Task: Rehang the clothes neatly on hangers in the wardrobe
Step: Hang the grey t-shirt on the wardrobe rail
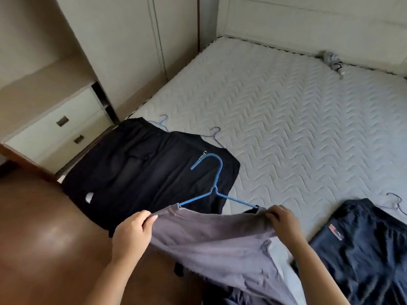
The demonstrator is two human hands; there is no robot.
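A grey garment (211, 238) is stretched between both hands over the near edge of the bed. My left hand (132, 232) grips its left top edge and my right hand (280, 221) grips its right top edge. A blue hanger (214, 190) sticks out of the garment's top, hook pointing away from me, its lower bar hidden inside the cloth. Behind it black garments (141, 172) lie flat on the mattress, with two thin hangers (214, 134) poking out from under their far edge. A dark navy garment (363, 243) lies at the right, on another hanger (395, 202).
The quilted white mattress (286, 119) fills the middle and right, a small grey bundle (331, 59) at its far edge. White wardrobe doors (132, 40) stand at the back left, a drawer unit (57, 128) beside them. Brown wooden floor (44, 238) is at lower left.
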